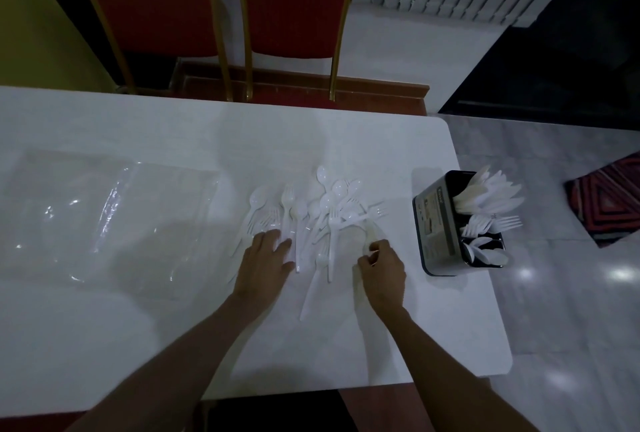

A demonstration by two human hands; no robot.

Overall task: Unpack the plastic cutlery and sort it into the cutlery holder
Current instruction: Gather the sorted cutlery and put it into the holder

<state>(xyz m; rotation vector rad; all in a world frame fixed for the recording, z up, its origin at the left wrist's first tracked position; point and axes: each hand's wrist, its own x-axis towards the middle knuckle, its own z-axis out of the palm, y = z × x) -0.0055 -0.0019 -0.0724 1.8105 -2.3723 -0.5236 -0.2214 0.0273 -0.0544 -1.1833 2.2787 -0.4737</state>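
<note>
A loose pile of white plastic cutlery (318, 213), spoons and forks mixed, lies on the white table (138, 126). My left hand (265, 263) rests flat on the near left part of the pile, fingers spread. My right hand (381, 270) pinches the handle of one white piece (372, 232) at the pile's right side. A dark cutlery holder (436, 223) stands near the table's right edge, with knives, forks and spoons standing in its separate compartments.
Empty clear plastic packaging (114, 220) lies flat on the table's left half. Two red chairs (291, 1) with gold frames stand behind the table. The table's right edge runs just past the holder, with tiled floor beyond.
</note>
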